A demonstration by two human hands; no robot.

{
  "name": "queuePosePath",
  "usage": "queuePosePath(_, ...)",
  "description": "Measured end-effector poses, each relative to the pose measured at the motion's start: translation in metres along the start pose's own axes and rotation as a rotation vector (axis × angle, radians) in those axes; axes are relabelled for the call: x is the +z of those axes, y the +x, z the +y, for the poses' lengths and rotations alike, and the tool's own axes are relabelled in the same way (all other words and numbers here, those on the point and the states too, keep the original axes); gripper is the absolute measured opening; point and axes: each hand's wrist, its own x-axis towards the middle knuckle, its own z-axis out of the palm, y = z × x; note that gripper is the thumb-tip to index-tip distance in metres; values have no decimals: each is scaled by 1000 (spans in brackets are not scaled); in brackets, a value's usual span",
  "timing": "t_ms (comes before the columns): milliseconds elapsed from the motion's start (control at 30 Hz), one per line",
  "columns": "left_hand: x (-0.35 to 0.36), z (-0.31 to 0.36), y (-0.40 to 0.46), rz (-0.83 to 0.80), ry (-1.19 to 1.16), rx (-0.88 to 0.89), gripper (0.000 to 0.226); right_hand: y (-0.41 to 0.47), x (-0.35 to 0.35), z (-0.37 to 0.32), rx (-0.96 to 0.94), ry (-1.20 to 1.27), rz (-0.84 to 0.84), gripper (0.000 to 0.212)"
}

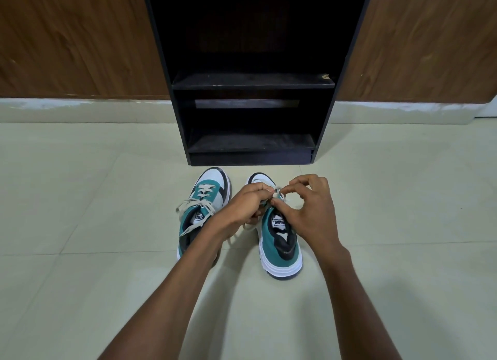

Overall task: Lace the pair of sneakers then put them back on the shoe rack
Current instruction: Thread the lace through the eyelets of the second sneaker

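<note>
Two teal, white and black sneakers stand side by side on the floor, toes toward the rack. The left sneaker point(207, 198) has its off-white lace threaded, with loose ends spread over the opening. Over the right sneaker point(279, 241), my left hand point(242, 206) and my right hand point(312, 209) meet above the tongue. Both pinch the off-white lace point(277, 191) between thumb and fingers. My hands hide the eyelets of that shoe. A loose lace end point(246, 226) trails beside it.
A black shoe rack point(252, 81) with open shelves stands straight ahead against a wood-panelled wall point(67, 36). Pale floor tiles point(80, 198) surround the shoes. A white skirting strip point(80, 109) runs along the wall's base.
</note>
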Motion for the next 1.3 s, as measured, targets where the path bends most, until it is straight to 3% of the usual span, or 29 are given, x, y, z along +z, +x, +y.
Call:
queuePosePath(200, -3, 2, 0, 73, 26, -9, 21, 1, 0, 1, 45, -26, 41, 22)
queuePosePath(433, 1, 0, 2, 163, -35, -3, 16, 0, 5, -4, -130, -56, 71, 10)
queuePosePath(600, 5, 3, 1, 167, -39, 14, 21, 11, -11, -28, 374, 441, -68, 10)
queuePosePath(733, 13, 5, 1, 138, -13, 72, 25, 19, -23, -40, 507, 616, -63, 21)
queuePosePath(800, 16, 6, 2, 168, -5, 102, 24, 20, -25, -43, 613, 821, -51, 15)
queuePosePath(900, 14, 2, 6, 244, 2, 96, 26, 24, -33, -44, 669, 1052, -44, 25)
queuePosePath(1000, 7, -3, 4, 239, -30, 81, 25, 33, -43, -44, 659, 824, -63, 19)
queuePosePath(1300, 10, 0, -3, 253, -51, 112, 21, 37, -59, -55, 307, -43, 82, 31)
